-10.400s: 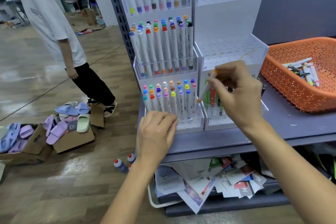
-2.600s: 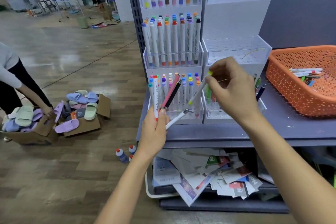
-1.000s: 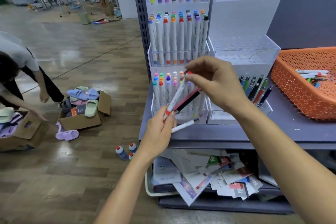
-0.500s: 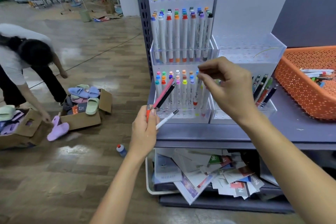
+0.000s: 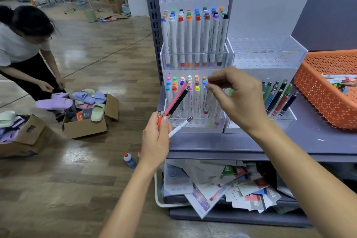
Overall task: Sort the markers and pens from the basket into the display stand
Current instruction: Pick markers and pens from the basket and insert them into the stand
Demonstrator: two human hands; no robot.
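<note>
My left hand (image 5: 155, 139) grips a bunch of pens in front of the stand: a pink pen (image 5: 176, 97), a black pen (image 5: 180, 99), a white pen (image 5: 179, 126) and an orange one low in the fist. My right hand (image 5: 239, 98) pinches the red cap of a marker (image 5: 206, 103) that stands in the bottom tier of the left clear display stand (image 5: 195, 62), among other coloured markers. The right display stand (image 5: 268, 54) holds several pens (image 5: 278, 96) in its bottom tier. The orange basket (image 5: 318, 92) at the right still contains markers.
The stands and basket sit on a grey shelf (image 5: 309, 141). A white tray of papers (image 5: 212, 187) lies beneath it. On the floor at left are small bottles (image 5: 129, 159), cardboard boxes of slippers (image 5: 87, 114) and a person (image 5: 25, 48) bending over them.
My right hand drew a red-capped marker from the bunch in my left hand and lowered it into the left stand's bottom tier. My left hand dropped slightly. The person at left bent down.
</note>
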